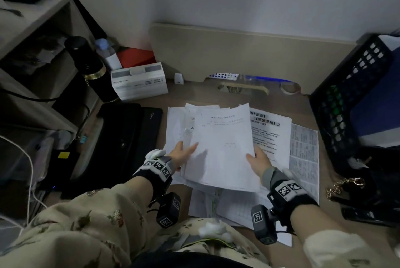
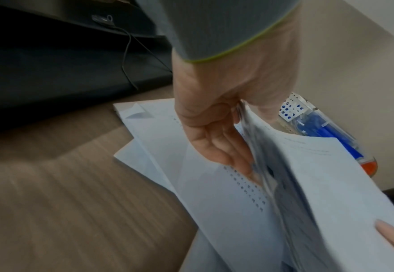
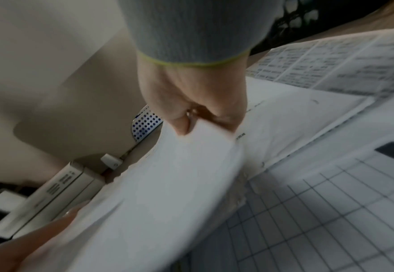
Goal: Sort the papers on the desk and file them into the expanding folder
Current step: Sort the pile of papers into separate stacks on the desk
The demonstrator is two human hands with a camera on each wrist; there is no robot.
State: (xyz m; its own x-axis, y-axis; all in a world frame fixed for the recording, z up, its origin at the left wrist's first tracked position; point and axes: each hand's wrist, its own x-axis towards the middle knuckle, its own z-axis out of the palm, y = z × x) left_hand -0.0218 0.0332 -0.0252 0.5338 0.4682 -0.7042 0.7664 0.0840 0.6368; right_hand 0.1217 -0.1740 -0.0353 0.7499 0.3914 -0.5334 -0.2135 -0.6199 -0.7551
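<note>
A stack of white printed papers [image 1: 223,148] is lifted a little off the desk between both hands. My left hand [image 1: 184,154] holds its left edge, thumb on top and fingers under the sheets [image 2: 216,147]. My right hand [image 1: 258,163] pinches the stack's right edge [image 3: 191,121]. More papers lie beneath: a sheet with bold headings [image 1: 270,129], a dense table sheet [image 1: 304,155], and a grid sheet [image 3: 331,211] near the front edge. The black expanding folder [image 1: 127,138] lies closed on the desk to the left of the papers.
A white box [image 1: 139,80], a black flask [image 1: 91,68] and a bottle stand at the back left. A brush and a pen case [image 1: 255,78] lie along the back board. A black mesh tray [image 1: 355,99] and a black bag with a gold chain [image 1: 344,185] crowd the right.
</note>
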